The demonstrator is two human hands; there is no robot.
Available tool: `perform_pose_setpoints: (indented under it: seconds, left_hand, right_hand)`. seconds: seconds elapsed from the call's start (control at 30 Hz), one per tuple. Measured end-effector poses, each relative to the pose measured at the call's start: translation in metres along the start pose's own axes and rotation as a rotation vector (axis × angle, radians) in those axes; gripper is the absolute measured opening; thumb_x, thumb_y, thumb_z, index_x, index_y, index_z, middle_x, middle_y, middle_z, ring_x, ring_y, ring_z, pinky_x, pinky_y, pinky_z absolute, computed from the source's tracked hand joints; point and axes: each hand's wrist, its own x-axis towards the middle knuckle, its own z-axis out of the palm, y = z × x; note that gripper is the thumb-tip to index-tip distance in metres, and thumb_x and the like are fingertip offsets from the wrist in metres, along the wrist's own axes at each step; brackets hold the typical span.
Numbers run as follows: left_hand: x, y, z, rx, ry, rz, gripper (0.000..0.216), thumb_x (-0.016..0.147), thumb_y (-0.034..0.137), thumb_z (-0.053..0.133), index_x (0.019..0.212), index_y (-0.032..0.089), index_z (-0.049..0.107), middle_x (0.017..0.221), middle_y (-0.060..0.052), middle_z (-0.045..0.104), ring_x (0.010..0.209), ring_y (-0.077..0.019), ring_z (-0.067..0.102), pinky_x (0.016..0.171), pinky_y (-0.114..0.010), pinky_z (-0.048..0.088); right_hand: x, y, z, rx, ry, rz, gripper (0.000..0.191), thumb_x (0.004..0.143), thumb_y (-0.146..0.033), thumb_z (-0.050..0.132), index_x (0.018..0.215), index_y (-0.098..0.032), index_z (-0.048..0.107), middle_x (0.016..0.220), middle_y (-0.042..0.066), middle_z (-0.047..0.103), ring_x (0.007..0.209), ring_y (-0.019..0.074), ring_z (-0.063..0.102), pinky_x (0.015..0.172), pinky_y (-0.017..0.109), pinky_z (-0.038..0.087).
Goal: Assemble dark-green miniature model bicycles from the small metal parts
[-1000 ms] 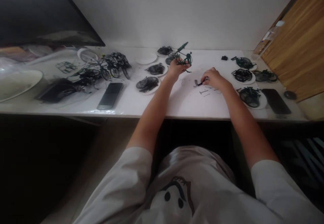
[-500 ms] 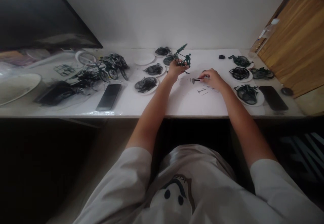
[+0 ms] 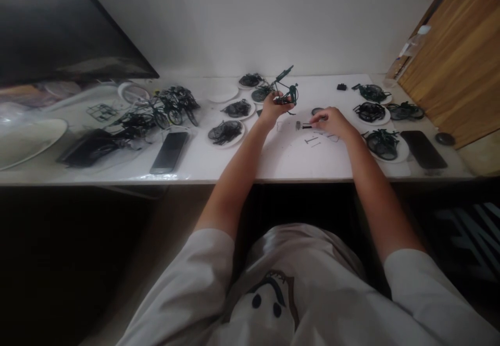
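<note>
My left hand [image 3: 274, 110] is closed round a dark green model bicycle frame [image 3: 288, 91], held tilted above the white table sheet. My right hand [image 3: 329, 120] is low over the sheet, thumb and fingers pinched at the end of a thin dark piece. Just left of those fingertips is a small part with a grey block end [image 3: 299, 125]; whether the fingers grip it or only touch it is unclear. Small thin metal pieces [image 3: 311, 140] lie below, nearer the table edge. A small wheel [image 3: 316, 111] sits behind the right fingers, partly covered.
Plates of dark bicycle parts stand left [image 3: 225, 133] and right [image 3: 385, 145]. Several assembled model bicycles [image 3: 175, 106] cluster at left. One phone [image 3: 169, 151] lies left, another dark phone [image 3: 424, 149] right. A small black block [image 3: 341, 87] lies at the back; a clear bottle [image 3: 416, 44] stands by the wooden panel.
My left hand and the bicycle frame have shifted slightly right. My right fingertips have drawn back a little from the grey-ended part, which shows more fully.
</note>
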Motion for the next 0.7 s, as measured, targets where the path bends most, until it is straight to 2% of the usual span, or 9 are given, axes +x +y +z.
perform_pose_setpoints:
  seconds: [0.27, 0.47, 0.6, 0.7]
  left_hand:
    - [-0.007, 0.007, 0.006, -0.017, -0.013, -0.011, 0.063, 0.057, 0.0, 0.091, 0.1, 0.026, 0.052, 0.102, -0.002, 0.077, 0.119, -0.0254, 0.078, 0.114, -0.045, 0.056]
    - [-0.006, 0.006, 0.005, -0.008, -0.027, 0.011, 0.064, 0.058, 0.0, 0.092, 0.1, 0.026, 0.051, 0.102, -0.003, 0.077, 0.11, -0.0233, 0.077, 0.11, -0.045, 0.058]
    - [-0.004, 0.003, 0.003, -0.001, -0.033, 0.013, 0.064, 0.058, 0.0, 0.092, 0.1, 0.026, 0.051, 0.102, -0.003, 0.078, 0.111, -0.0234, 0.077, 0.109, -0.044, 0.058]
    - [-0.003, 0.001, 0.002, -0.007, -0.04, 0.023, 0.063, 0.058, 0.001, 0.092, 0.099, 0.026, 0.052, 0.102, -0.003, 0.078, 0.108, -0.0224, 0.077, 0.108, -0.044, 0.059]
  right_hand:
    - [0.0, -0.001, -0.001, 0.007, 0.005, 0.016, 0.015, 0.08, -0.033, 0.096, 0.09, -0.024, 0.091, 0.097, 0.007, 0.09, 0.098, 0.0279, 0.081, 0.11, 0.047, 0.061]
    - [0.001, -0.001, -0.001, 0.07, 0.039, 0.045, 0.024, 0.082, -0.043, 0.096, 0.094, -0.022, 0.09, 0.099, 0.01, 0.089, 0.095, 0.0288, 0.08, 0.102, 0.047, 0.064]
    - [0.0, 0.001, -0.01, -0.033, 0.129, -0.005, 0.023, 0.089, -0.043, 0.09, 0.099, -0.022, 0.091, 0.108, 0.012, 0.089, 0.102, 0.0327, 0.079, 0.108, 0.052, 0.062]
    - [-0.004, 0.004, -0.019, -0.097, 0.153, -0.007, 0.02, 0.091, -0.037, 0.088, 0.101, -0.021, 0.091, 0.11, 0.014, 0.089, 0.104, 0.0341, 0.078, 0.111, 0.054, 0.06]
